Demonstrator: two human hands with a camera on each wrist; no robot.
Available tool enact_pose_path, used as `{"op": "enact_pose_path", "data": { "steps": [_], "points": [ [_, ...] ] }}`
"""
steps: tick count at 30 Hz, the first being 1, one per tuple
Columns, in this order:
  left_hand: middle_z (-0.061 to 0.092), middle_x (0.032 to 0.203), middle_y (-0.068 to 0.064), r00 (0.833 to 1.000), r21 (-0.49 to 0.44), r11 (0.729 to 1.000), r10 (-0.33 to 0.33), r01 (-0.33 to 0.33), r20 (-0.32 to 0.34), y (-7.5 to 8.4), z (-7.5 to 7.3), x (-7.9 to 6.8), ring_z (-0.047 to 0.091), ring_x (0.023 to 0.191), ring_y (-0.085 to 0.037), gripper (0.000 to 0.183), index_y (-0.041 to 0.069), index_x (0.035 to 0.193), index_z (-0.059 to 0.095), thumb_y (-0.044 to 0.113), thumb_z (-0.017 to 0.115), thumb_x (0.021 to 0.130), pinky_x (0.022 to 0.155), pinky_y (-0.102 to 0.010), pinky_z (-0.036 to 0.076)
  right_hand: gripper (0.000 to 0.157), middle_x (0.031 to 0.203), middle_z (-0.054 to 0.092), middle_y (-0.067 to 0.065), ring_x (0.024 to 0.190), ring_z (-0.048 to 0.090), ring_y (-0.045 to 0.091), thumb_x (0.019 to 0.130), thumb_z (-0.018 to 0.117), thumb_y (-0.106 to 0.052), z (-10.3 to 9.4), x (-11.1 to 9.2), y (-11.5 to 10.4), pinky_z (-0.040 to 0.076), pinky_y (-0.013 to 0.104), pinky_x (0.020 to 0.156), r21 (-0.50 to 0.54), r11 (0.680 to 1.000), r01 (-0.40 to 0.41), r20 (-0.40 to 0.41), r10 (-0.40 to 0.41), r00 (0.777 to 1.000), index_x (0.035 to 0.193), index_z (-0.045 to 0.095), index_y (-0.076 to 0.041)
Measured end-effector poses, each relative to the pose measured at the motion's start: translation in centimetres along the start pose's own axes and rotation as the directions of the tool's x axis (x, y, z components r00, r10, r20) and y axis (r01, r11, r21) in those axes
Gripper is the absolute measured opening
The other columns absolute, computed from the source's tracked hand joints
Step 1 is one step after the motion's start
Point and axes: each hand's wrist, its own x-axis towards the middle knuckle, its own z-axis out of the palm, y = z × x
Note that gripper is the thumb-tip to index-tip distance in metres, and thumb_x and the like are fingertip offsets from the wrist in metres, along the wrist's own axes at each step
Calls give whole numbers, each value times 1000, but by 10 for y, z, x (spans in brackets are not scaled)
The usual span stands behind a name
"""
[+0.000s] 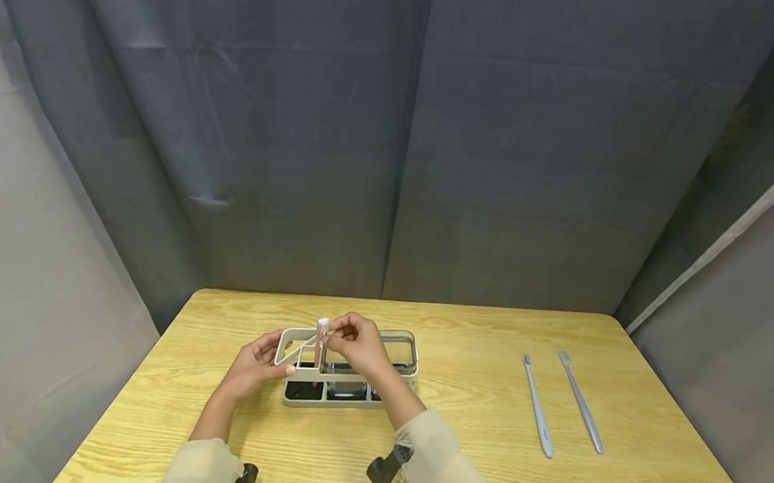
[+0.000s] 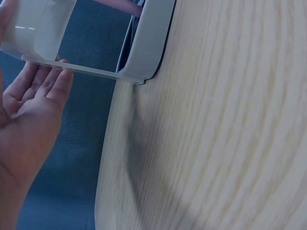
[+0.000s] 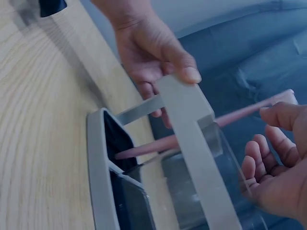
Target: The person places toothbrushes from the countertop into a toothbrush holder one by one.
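Observation:
A two-tier toothbrush holder (image 1: 350, 377), pale grey with dark base compartments, stands at the table's middle-left. My left hand (image 1: 254, 366) grips its upper frame at the left end. The left thumb lies on the frame's front in the right wrist view, with fingers behind. A pink toothbrush (image 3: 240, 114) leans through the frame's left opening, its lower end in a base compartment (image 3: 121, 143). Close by its white-topped head is my right hand (image 1: 357, 343), thumb and loosely bent fingers apart. In the right wrist view the right thumb overlaps the brush's upper end. A clear cup (image 3: 180, 182) sits within the holder.
Two more toothbrushes, one light blue (image 1: 538, 407) and one purple-grey (image 1: 582, 405), lie on the wooden table (image 1: 469, 424) at the right. Grey curtains (image 1: 312, 156) hang behind the table and at its sides. Both wrists wear black camera mounts (image 1: 388, 469).

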Motion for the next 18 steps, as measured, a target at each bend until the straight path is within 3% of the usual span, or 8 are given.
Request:
{"op": "enact_pose_path", "data": {
  "steps": [4, 9, 18],
  "points": [
    [40, 137, -24, 1000, -6, 1000, 5, -5, 2, -1, -1, 0, 36, 128, -34, 75, -4, 137, 38, -1, 77, 73, 96, -28, 37, 19, 84, 56, 13, 71, 50, 16, 83, 64, 4, -11, -7, -8, 43, 21, 60, 40, 999, 25, 30, -26, 999, 99, 57, 11],
    [40, 137, -24, 1000, -16, 1000, -4, 4, -6, -2, -1, 1, 37, 128, -33, 75, -4, 137, 38, -2, 77, 72, 95, -25, 38, 22, 98, 56, 25, 85, 54, 32, 85, 62, 3, -25, -15, -22, 46, 24, 68, 24, 999, 46, 108, -48, 993, 106, 57, 8],
    [41, 137, -24, 1000, -21, 1000, -3, 3, -11, -2, -1, 0, 37, 128, -34, 75, -5, 137, 38, -2, 77, 72, 94, -24, 38, 31, 107, 58, 16, 94, 55, 35, 86, 64, -1, -45, -25, -28, 48, 31, 74, -64, 995, 73, 193, -60, 979, 115, 57, 3]
  ]
}}
